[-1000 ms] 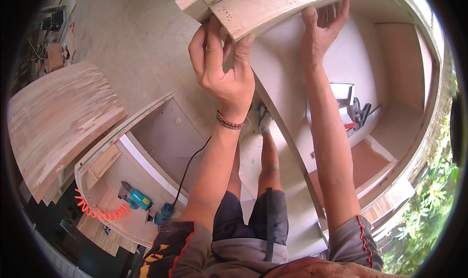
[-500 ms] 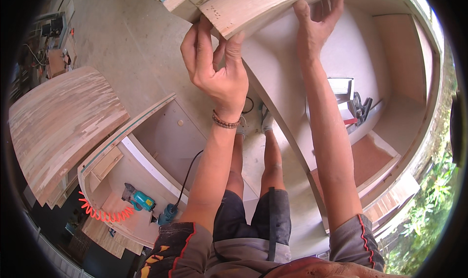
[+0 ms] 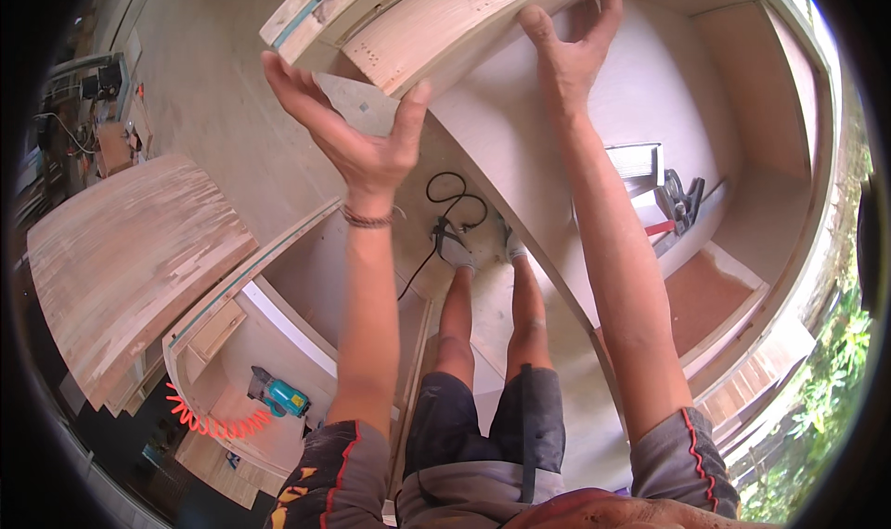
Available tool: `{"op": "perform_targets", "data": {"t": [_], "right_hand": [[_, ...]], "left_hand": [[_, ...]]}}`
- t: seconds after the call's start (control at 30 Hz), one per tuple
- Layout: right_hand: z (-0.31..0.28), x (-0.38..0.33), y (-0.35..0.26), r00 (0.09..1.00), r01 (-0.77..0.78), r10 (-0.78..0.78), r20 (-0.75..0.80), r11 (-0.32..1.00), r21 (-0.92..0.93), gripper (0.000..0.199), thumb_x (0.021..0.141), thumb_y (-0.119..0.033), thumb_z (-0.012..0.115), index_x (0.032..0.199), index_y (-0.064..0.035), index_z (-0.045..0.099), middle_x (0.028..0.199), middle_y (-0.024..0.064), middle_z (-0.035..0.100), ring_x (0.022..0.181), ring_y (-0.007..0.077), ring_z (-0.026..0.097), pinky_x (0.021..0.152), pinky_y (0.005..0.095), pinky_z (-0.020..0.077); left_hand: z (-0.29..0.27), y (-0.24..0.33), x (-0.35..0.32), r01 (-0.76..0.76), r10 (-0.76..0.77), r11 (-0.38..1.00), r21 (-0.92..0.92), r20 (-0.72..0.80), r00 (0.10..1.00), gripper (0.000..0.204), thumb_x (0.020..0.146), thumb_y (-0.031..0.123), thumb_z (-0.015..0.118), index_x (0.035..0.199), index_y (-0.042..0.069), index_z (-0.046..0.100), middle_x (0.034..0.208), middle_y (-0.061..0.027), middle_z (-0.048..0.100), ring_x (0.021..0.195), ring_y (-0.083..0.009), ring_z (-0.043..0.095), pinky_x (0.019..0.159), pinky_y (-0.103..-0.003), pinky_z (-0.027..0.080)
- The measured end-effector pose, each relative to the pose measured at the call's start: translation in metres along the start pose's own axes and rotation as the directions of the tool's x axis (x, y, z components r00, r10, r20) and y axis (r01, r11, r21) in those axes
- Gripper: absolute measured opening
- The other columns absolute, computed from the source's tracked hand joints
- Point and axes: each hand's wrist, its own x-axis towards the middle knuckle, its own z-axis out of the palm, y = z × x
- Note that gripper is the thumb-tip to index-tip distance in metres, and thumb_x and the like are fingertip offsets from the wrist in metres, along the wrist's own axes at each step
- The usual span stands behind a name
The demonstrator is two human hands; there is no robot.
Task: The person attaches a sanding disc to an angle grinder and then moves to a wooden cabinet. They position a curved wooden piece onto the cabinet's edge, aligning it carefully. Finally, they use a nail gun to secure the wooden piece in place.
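A pale curved wooden board (image 3: 436, 30) runs across the top of the view, against the rim of a large curved cabinet (image 3: 501, 190). My left hand (image 3: 357, 144) is open by the board's near left corner, fingers spread. Its thumb tip is at the corner; whether it touches cannot be made out. Further along, my right hand (image 3: 571, 60) reaches up to the board's lower edge. Its thumb and fingertips are set against that edge, and part of the fingers is hidden behind it.
Inside the cabinet lie a black clamp-like tool (image 3: 685, 199) and a reddish-brown panel (image 3: 705, 297). A second curved cabinet (image 3: 278, 343) at lower left holds a teal power tool (image 3: 278, 392) and an orange coiled hose (image 3: 218, 427). A black cord (image 3: 455, 190) lies by my feet.
My left hand has let go of the board's end; its fingers have spread and swung left. My right hand stays at the board's edge. The whole view has shifted slightly.
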Motion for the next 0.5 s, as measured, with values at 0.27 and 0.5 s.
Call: {"op": "perform_targets", "data": {"t": [0.27, 0.5], "right_hand": [[0.000, 0.003, 0.002, 0.999, 0.044, -0.044, -0.013, 0.999, -0.014, 0.133, 0.066, -0.060, 0.094, 0.163, -0.0038, 0.022, 0.163, 0.0200, 0.030, 0.152, 0.0363, 0.030, 0.127, 0.0482, 0.0236], [-0.009, 0.003, 0.005, 0.999, 0.034, -0.039, -0.025, 0.981, -0.190, 0.135, 0.058, -0.064, 0.096, 0.158, -0.0058, 0.027, 0.146, 0.0149, 0.040, 0.140, 0.0324, 0.041, 0.117, 0.0460, 0.0390]], "left_hand": [[-0.012, -0.055, 0.009, -0.156, 0.117, 0.983, 0.094, 0.330, 0.937, 0.110, 0.074, 0.048, 0.079, 0.154, -0.002, 0.021, 0.147, -0.0216, 0.037, 0.139, -0.0349, 0.041, 0.117, -0.051, 0.033], [-0.009, -0.084, -0.013, -0.206, 0.175, 0.972, 0.111, 0.240, 0.955, 0.113, 0.080, 0.058, 0.072, 0.158, -0.001, 0.015, 0.151, -0.0229, 0.034, 0.144, -0.0379, 0.037, 0.119, -0.054, 0.031]]}}
